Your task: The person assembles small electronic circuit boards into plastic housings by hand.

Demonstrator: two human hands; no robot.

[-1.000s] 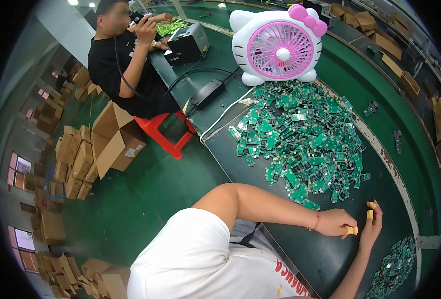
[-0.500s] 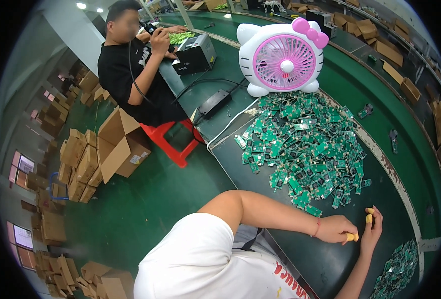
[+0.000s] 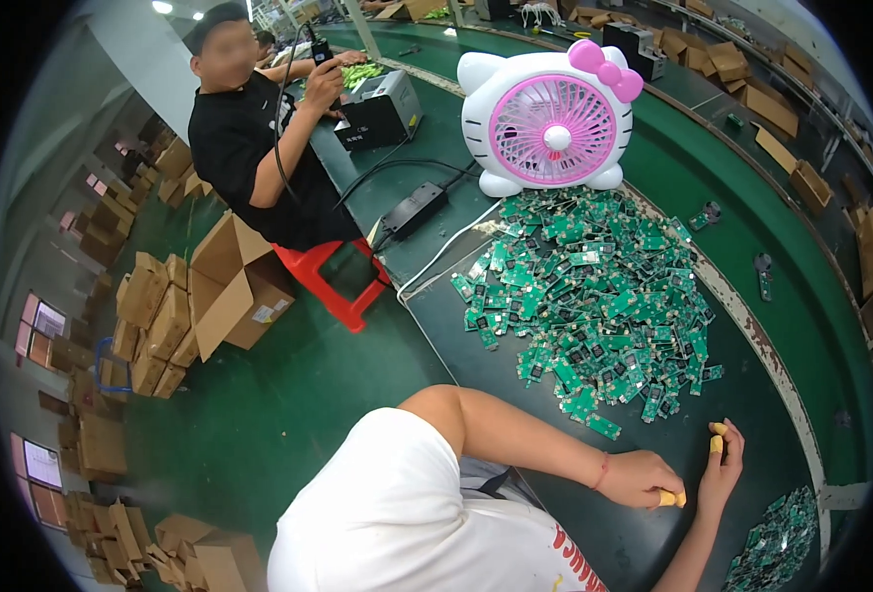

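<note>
My left hand (image 3: 639, 480) hovers over or rests on the dark table top, fingers bent and pressed together; whatever they may hold is hidden. My right hand (image 3: 724, 462) is just to its right, fingers loosely curved and nothing visible in them. Yellow finger covers sit on fingertips of both hands, and a gap separates the hands. Beyond my left hand spreads a large heap of small green circuit boards (image 3: 604, 296), one board (image 3: 603, 425) lying at its near edge. A second pile of boards (image 3: 774, 543) lies by my right forearm.
A white fan with a pink grille (image 3: 555, 135) stands behind the heap. Left of it are a black power adapter (image 3: 415, 210) with cables and a black box (image 3: 382, 116). A person in black (image 3: 259, 148) holds a handheld device by a red stool (image 3: 333, 286). Cardboard cartons (image 3: 234, 286) stand left.
The view has shifted slightly. Both hands keep nearly the same poses close together. The person across has turned the head and moved the handheld device.
</note>
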